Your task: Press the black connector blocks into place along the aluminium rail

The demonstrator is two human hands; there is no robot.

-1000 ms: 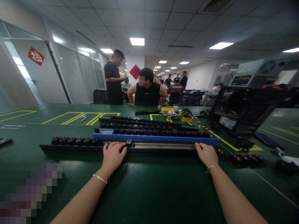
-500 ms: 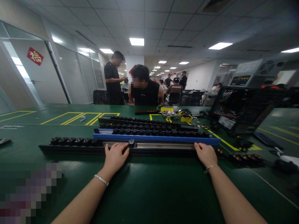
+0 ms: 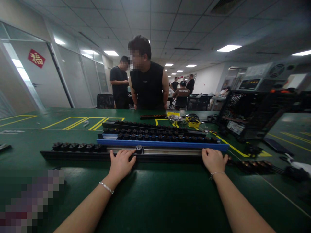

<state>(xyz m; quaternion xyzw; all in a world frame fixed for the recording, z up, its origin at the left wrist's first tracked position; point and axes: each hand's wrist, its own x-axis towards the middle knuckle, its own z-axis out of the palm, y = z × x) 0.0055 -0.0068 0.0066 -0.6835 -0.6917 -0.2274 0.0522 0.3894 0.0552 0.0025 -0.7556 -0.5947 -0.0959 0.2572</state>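
A long black rail (image 3: 75,156) with a pale metal channel lies across the table in front of me. My left hand (image 3: 121,165) rests over its middle, fingers stretched out and thumb apart. The left index fingertip touches the side of a single black socket module (image 3: 138,149) seated in the channel. My right hand (image 3: 214,160) is bent round the rail's right end, its fingertips partly hidden. Several more black socket modules (image 3: 77,147) sit in a row at the rail's left end.
Behind lies a blue rail (image 3: 160,143) full of black modules, then another black rail. Loose modules (image 3: 255,166) lie at the right, near an open computer case (image 3: 252,113). A metal dish (image 3: 175,118) is farther back. A person (image 3: 149,81) stands across the table (image 3: 155,200).
The single socket module and my left hand have shifted slightly right along the rail. My right hand turned a little, with one finger now sticking out. The person opposite has straightened up.
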